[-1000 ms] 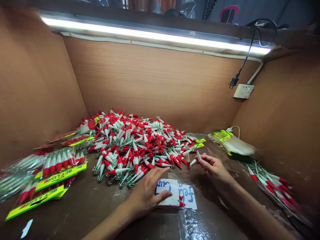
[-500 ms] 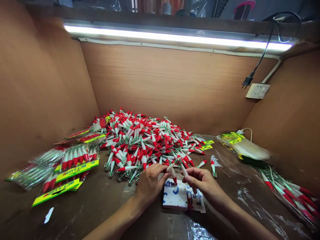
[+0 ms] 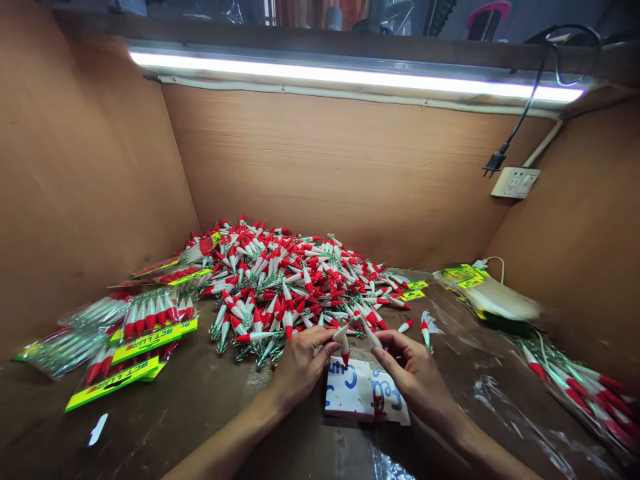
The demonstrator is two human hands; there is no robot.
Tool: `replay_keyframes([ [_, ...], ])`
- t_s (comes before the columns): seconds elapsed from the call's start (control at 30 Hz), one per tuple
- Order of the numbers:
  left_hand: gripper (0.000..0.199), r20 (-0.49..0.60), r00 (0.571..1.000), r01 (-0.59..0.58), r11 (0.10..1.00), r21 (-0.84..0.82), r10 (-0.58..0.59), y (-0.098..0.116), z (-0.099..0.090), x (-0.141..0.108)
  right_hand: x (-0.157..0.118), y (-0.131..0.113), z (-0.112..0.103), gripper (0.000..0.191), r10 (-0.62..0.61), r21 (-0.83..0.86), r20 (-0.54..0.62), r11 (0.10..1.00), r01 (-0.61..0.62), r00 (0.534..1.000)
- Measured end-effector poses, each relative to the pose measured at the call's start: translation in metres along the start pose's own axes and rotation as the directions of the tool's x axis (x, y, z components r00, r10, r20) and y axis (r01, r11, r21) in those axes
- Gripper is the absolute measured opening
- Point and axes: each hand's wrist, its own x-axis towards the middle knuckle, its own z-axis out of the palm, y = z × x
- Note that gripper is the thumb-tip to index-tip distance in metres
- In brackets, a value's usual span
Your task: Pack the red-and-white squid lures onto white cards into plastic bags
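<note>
- OK, we're low-centre of frame: L hand (image 3: 300,360) pinching a L lure (image 3: 345,348) thumb-to-forefinger, its red tip down over the white box (image 3: 349,393).
- R hand (image 3: 417,373) opposite, also gripping: thumb + fingers on a white R lure (image 3: 371,335), slanting up-left, so the two upper ends nearly meet.
- Step in hand, our read: handling lures in both hands, ends brought together in front of the pile (image 3: 280,280), mid-frame.
- Next move, we'd say, calls for a light pinch & care w/ the hooks, which could snag on each other.
- Around us: bagged packs (image 3: 155,333) w/ yellow headers, left of frame; flat bags (image 3: 500,293) right; a filled bag (image 3: 580,387) lower right; loose lure (image 3: 425,330) right of R hand.
- Hard to see: R lure's far end is behind our fingers; can't tell its colour. Maybe a 2nd lure in L hand, can't confirm. Whether the held ends touch, or just overlap the pile's green, also unclear.
- Red bits at the box's right edge, next to the lettered card (image 3: 395,403): too small to ID.
- Cut off: forearms at bottom edge, clear film (image 3: 393,463) bottom-centre, shelf stuff up top. Filled bag is blurry.
</note>
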Motion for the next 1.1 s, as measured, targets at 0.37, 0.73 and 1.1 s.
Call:
replay_keyframes([
  [0.37,0.030,0.018,0.999,0.030,0.998,-0.063,-0.029,0.004,0.009,0.000,-0.003,-0.002,0.011,0.028,0.043,0.098,-0.019,0.994,-0.041,0.999],
  [0.73,0.022,-0.137,0.990,-0.009,0.989,0.145,0.030,-0.004,0.001,0.003,0.001,-0.004,0.010,0.026,0.032,0.090,0.042,0.995,-0.036,0.999],
  [1.1,0.017,-0.099,0.989,-0.081,0.956,0.281,0.113,-0.010,0.001,-0.003,-0.002,-0.001,0.005,0.029,0.019,0.154,0.037,0.988,-0.024,0.999],
])
